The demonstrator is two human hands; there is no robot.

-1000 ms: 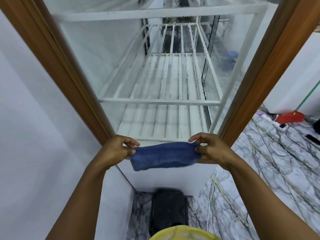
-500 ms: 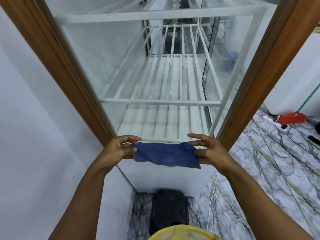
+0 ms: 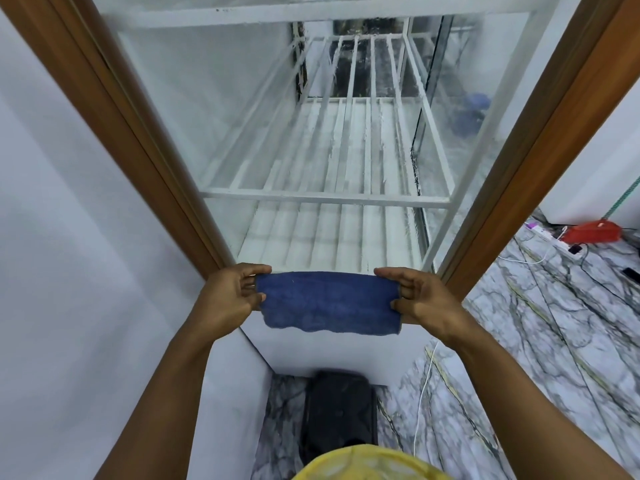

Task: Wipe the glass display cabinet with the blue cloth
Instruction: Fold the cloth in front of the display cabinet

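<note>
**Soft cloth held stretched at the foot of the glass**

At the left end of the lower front edge of the glass display cabinet [image 3: 242,116], our left hand [image 3: 228,299] pinches one short end of the blue cloth [image 3: 329,306] between the thumb and the curled fingers. The cloth is stretched flat in front of the cabinet, level with the bottom of its glass front. Its lower hem hangs loose before the cabinet's white base [image 3: 329,355]. We cannot tell if the cloth already touches the cabinet. At the right end of the same edge, our right hand [image 3: 422,299] pinches the other short end in the same manner.

We judge the cloth to be light, soft and a little fluffy, with no stiffness of its own. It keeps its shape only because two hands pull it, and it would sag if one let go. The ends are good places for spreading it. For rubbing, we think it is better to bunch it into a pad under one flat palm. If it is dry or damp we cannot say.

The glass looks hard, smooth and cloudy with streaks, and surely fragile, so the pressure should be moderate. The wooden frame [image 3: 540,150] at the cabinet's right side seems the firmer part to lean on.
</note>
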